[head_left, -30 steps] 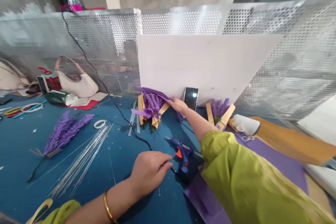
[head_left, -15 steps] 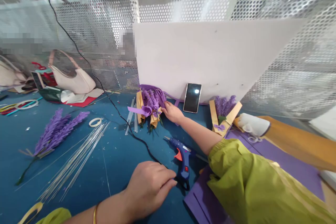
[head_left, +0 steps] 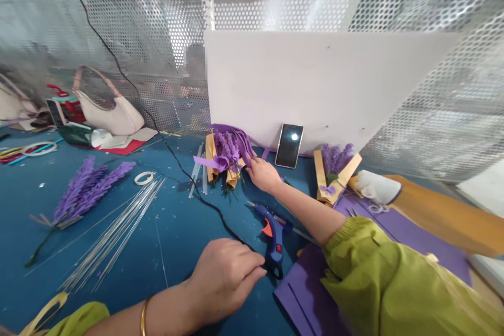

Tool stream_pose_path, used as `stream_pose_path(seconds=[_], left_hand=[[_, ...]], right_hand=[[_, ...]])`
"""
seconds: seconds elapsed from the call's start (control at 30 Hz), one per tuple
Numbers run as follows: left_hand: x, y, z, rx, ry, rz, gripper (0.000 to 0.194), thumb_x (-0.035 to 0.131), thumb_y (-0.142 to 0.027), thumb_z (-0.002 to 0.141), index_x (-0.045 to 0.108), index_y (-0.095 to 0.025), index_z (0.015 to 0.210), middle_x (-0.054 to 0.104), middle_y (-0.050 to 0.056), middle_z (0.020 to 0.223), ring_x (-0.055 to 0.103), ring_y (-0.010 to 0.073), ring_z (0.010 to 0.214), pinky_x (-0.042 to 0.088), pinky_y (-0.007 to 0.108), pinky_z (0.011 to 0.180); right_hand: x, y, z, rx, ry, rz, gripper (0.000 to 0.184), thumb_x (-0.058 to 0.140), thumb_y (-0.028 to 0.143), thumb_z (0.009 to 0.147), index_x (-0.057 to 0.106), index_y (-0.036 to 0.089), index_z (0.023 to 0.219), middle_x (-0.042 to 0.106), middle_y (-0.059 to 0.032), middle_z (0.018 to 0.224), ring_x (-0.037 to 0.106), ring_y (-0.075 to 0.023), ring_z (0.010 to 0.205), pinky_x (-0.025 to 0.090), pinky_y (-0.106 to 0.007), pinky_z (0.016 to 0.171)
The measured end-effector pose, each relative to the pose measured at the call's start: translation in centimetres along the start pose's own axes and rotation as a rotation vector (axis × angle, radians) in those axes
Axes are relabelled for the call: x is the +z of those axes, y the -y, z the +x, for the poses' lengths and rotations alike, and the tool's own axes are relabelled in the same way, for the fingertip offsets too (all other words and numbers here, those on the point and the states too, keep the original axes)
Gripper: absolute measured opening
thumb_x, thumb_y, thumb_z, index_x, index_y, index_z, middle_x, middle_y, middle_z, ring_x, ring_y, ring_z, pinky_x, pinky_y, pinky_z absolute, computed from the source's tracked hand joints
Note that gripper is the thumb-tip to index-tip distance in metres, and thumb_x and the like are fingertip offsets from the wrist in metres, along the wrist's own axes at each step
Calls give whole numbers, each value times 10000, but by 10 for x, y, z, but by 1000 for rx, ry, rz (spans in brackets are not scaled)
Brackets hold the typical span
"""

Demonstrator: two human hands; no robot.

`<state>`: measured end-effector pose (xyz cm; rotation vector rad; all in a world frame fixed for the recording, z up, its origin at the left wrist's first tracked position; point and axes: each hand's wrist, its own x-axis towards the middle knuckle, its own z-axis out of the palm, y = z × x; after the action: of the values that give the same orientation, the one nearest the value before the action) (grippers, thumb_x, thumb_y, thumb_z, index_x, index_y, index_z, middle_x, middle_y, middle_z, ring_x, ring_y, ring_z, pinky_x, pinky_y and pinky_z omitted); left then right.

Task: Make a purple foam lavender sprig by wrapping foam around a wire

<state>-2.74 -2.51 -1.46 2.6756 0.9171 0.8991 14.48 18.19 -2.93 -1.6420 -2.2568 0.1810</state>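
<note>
My right hand (head_left: 263, 173) reaches across the blue table to a bundle of purple paper flowers in tan wrapping (head_left: 224, 155) and its fingers are closed on purple strips (head_left: 240, 139) at the bundle's right side. My left hand (head_left: 226, 275) rests on the table near me, fingers curled and lying together, its tips touching the black cord at the base of a blue glue gun (head_left: 273, 236). A phone (head_left: 289, 145) leans against a white board (head_left: 315, 94) just right of my right hand.
A second small wrapped purple bouquet (head_left: 333, 168) stands right of the phone. Loose purple flower stems (head_left: 84, 191), thin metal wires (head_left: 118, 231) and a tape ring (head_left: 143, 178) lie at left. Purple sheets (head_left: 394, 241) lie at right. A handbag (head_left: 108, 110) sits by the perforated metal fence (head_left: 157, 42).
My right hand has drawn back from the board toward me, staying at the purple strips of the bundle. My left hand has slid slightly nearer, still beside the glue gun.
</note>
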Motion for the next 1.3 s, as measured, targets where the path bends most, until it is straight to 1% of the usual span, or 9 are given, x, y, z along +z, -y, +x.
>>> stream_pose_path(seconds=[0.13, 0.27, 0.37, 0.5, 0.63, 0.73, 0.9, 1.13, 1.3], left_hand=[[-1, 1, -1, -1, 12, 23, 262, 472, -289, 983, 716, -209, 933, 727, 37, 724, 677, 160, 661, 497, 266, 631], [-1, 0, -1, 2, 22, 37, 277, 459, -299, 988, 714, -206, 935, 710, 44, 701, 673, 164, 662, 491, 262, 629], [-2, 0, -2, 7, 23, 42, 284, 452, -298, 991, 714, -203, 937, 705, 43, 697, 674, 166, 666, 488, 263, 630], [-4, -1, -1, 8, 36, 46, 294, 448, -299, 992, 717, -204, 918, 705, 43, 700, 672, 161, 672, 488, 259, 638], [-2, 1, -1, -6, 48, 51, 289, 457, -294, 988, 717, -205, 900, 703, 40, 707, 669, 160, 683, 487, 260, 639], [0, 3, -1, -9, 60, 54, 279, 470, -284, 980, 709, -200, 864, 705, 34, 712, 664, 161, 677, 472, 268, 622], [-1, 3, -1, -7, 85, 76, 263, 495, -283, 967, 700, -191, 829, 703, 25, 705, 657, 166, 659, 421, 284, 578], [-3, 2, -1, 8, 77, 85, 260, 515, -286, 951, 687, -187, 784, 687, 22, 670, 644, 169, 630, 388, 298, 552], [-5, 2, 0, 1, 88, 92, 244, 525, -275, 946, 698, -186, 799, 699, 24, 691, 651, 168, 649, 394, 284, 562]], right_hand=[[-10, -12, 7, 153, -39, 28, 285, 499, 367, 993, 662, 165, 1110, 672, -108, 1175, 627, -225, 1102, 485, -432, 981], [-24, -35, 16, 305, -96, 89, 299, 583, 384, 957, 634, 166, 1154, 653, -84, 1174, 643, -206, 1030, 541, -429, 901], [-31, -49, 18, 353, -132, 145, 301, 568, 397, 960, 649, 153, 1116, 676, -78, 1119, 655, -199, 987, 540, -408, 874], [-34, -55, 14, 370, -159, 203, 368, 509, 478, 938, 724, 185, 997, 738, -63, 972, 669, -196, 873, 487, -298, 746], [-38, -50, 7, 342, -204, 231, 383, 674, 485, 771, 735, 217, 1037, 744, -46, 974, 652, -203, 860, 442, -273, 703], [-45, -48, 5, 347, -266, 263, 319, 600, 452, 810, 751, 225, 976, 740, -42, 918, 634, -199, 827, 429, -273, 686], [-53, -55, 8, 398, -353, 389, 414, 483, 475, 861, 755, 165, 827, 695, -49, 710, 581, -161, 613, 412, -256, 567], [-63, -54, 3, 426, -420, 566, 510, 516, 570, 850, 724, 105, 867, 587, -18, 553, 396, -92, 384, 321, -241, 381], [-81, -53, -3, 401, -499, 526, 500, 498, 549, 875, 720, 103, 900, 594, -20, 561, 416, -98, 391, 354, -251, 396]])
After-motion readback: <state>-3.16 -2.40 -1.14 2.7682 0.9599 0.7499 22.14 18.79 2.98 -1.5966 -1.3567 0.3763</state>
